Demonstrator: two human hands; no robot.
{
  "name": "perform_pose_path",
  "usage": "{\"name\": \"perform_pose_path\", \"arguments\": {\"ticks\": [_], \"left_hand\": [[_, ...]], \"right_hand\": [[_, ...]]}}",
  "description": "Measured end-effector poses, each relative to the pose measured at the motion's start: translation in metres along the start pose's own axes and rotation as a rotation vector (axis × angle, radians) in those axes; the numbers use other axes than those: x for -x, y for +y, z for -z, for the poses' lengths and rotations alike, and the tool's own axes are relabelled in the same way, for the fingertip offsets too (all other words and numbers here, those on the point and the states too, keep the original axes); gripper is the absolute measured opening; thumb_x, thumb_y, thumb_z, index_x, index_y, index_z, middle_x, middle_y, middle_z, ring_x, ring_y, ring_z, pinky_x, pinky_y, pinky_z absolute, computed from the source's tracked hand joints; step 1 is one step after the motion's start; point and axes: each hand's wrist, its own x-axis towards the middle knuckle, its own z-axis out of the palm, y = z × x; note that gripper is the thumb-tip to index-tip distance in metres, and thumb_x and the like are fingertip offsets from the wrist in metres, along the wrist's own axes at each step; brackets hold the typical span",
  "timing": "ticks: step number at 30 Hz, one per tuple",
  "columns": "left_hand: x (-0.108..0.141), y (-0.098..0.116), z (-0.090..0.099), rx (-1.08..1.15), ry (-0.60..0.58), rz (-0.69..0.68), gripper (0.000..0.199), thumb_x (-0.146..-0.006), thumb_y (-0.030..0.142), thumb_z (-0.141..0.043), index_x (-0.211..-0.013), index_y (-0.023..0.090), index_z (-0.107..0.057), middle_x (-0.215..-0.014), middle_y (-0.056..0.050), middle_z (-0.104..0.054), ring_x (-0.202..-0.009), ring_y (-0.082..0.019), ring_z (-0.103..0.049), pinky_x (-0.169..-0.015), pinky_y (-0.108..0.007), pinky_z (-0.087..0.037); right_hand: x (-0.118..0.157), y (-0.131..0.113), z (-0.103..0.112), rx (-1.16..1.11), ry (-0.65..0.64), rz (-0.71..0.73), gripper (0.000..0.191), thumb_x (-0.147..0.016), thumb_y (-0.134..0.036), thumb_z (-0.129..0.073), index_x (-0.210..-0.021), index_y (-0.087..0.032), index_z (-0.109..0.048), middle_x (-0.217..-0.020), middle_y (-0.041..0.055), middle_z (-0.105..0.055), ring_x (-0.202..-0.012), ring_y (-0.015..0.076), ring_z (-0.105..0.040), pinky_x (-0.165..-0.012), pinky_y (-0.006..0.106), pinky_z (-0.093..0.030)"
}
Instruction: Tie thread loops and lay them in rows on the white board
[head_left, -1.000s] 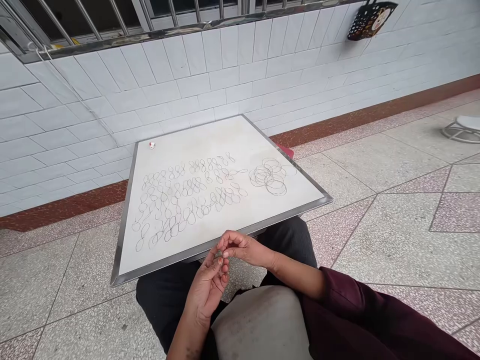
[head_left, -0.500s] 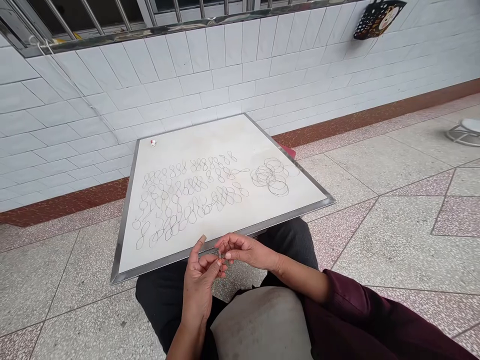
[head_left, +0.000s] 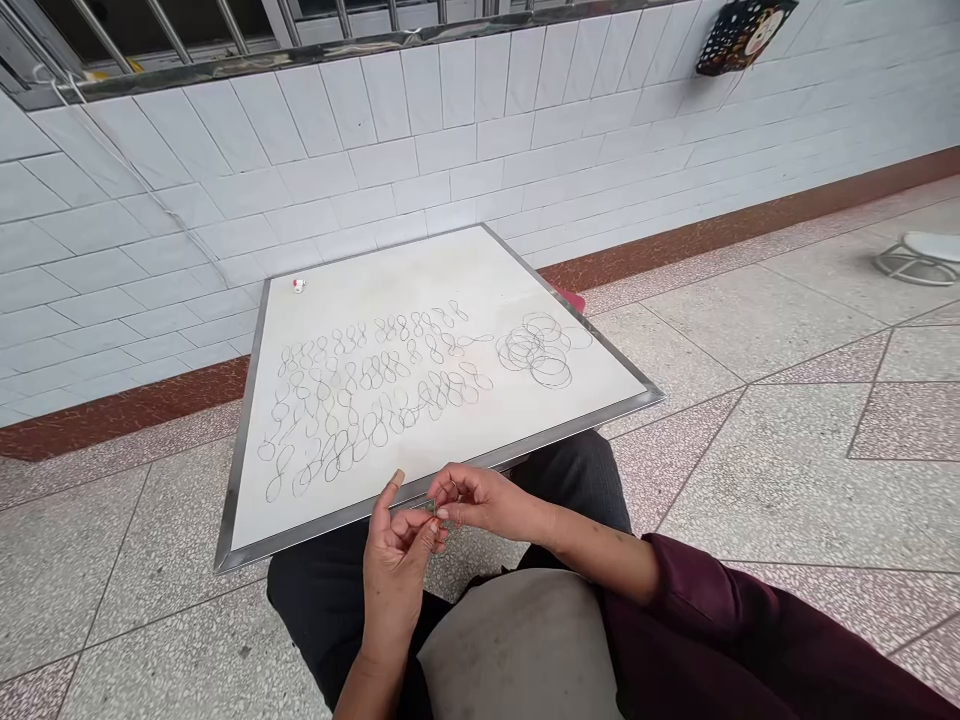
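Close together at the near edge of the white tabletop (head_left: 360, 270), my two hands work on a thin wire loop (head_left: 435, 508). My left hand (head_left: 397, 560) pinches it between thumb and fingers, with the index finger raised and its tip wrapped in a tan covering. From the right, my right hand (head_left: 484, 503) pinches the same wire with thumb and fingertips. Much of the wire is hidden by the fingers. Beyond the hands lie rows of wire figure-eights (head_left: 382, 428), and to their right a heap of round wire rings (head_left: 551, 372).
A metal edge (head_left: 315, 530) frames the tabletop, which sits over my knees. Near its far left corner is a small white-and-red object (head_left: 298, 286). The tiled wall (head_left: 360, 180) stands behind. A black basket (head_left: 742, 38) hangs there, and a white stool (head_left: 926, 250) stands far right.
The view has shifted slightly. My fingertips have drawn closer together around the wire, and less of it shows between them. The wire pieces on the tabletop lie as before.
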Motion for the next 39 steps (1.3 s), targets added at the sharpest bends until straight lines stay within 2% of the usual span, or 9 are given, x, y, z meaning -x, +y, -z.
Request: {"name": "perform_pose_path", "arguments": {"ticks": [7, 15, 19, 27, 34, 39], "left_hand": [[-0.0004, 0.0019, 0.0005, 0.016, -0.030, 0.051, 0.074, -0.080, 0.036, -0.076, -0.144, 0.024, -0.042, -0.078, 0.001, -0.070, -0.072, -0.017, -0.065, -0.068, -0.030, -0.052], [-0.0001, -0.0002, 0.0032, -0.023, -0.063, 0.032, 0.075, -0.075, 0.032, -0.080, -0.142, 0.029, -0.046, -0.085, 0.001, -0.070, -0.077, -0.017, -0.065, -0.073, -0.030, -0.051], [0.0003, 0.0007, 0.0015, -0.051, -0.049, -0.002, 0.073, -0.076, 0.030, -0.079, -0.141, 0.028, -0.046, -0.087, 0.000, -0.069, -0.082, -0.018, -0.065, -0.074, -0.031, -0.051], [0.0033, 0.0056, -0.0014, -0.070, -0.011, 0.048, 0.069, -0.077, 0.036, -0.077, -0.139, 0.026, -0.049, -0.084, 0.000, -0.070, -0.081, -0.019, -0.066, -0.074, -0.032, -0.052], [0.0024, 0.0040, -0.0023, -0.053, -0.020, 0.002, 0.068, -0.074, 0.029, -0.078, -0.136, 0.027, -0.051, -0.089, -0.001, -0.070, -0.079, -0.019, -0.067, -0.073, -0.033, -0.052], [0.0013, -0.0022, -0.0003, -0.079, -0.010, -0.041, 0.065, -0.079, 0.031, -0.075, -0.138, 0.029, -0.049, -0.096, -0.004, -0.068, -0.083, -0.021, -0.067, -0.073, -0.034, -0.053]], "right_hand": [[-0.0002, 0.0035, -0.0005, -0.032, 0.014, 0.021, 0.031, -0.083, -0.044, -0.073, -0.100, -0.020, -0.063, -0.083, -0.0014, -0.060, -0.075, 0.0113, -0.055, -0.072, 0.026, -0.045], [-0.0017, 0.0045, -0.0022, -0.031, 0.052, 0.020, 0.032, -0.082, -0.044, -0.074, -0.101, -0.020, -0.063, -0.083, -0.0014, -0.059, -0.075, 0.0116, -0.056, -0.071, 0.026, -0.046], [-0.0018, 0.0023, -0.0028, -0.015, 0.045, 0.039, 0.029, -0.085, -0.043, -0.072, -0.100, -0.020, -0.062, -0.081, -0.0014, -0.060, -0.073, 0.0116, -0.056, -0.069, 0.026, -0.045], [0.0003, 0.0012, -0.0015, 0.078, 0.009, 0.084, 0.027, -0.090, -0.046, -0.064, -0.095, -0.020, -0.058, -0.076, -0.0027, -0.056, -0.068, 0.0110, -0.052, -0.064, 0.025, -0.043], [0.0022, -0.0029, -0.0027, 0.148, 0.001, 0.075, 0.027, -0.093, -0.047, -0.058, -0.094, -0.021, -0.053, -0.072, -0.0043, -0.053, -0.063, 0.0109, -0.052, -0.062, 0.025, -0.043], [0.0014, -0.0029, -0.0044, 0.124, 0.010, 0.035, 0.029, -0.093, -0.049, -0.058, -0.093, -0.021, -0.050, -0.072, -0.0035, -0.057, -0.062, 0.0114, -0.056, -0.061, 0.026, -0.046]]}}
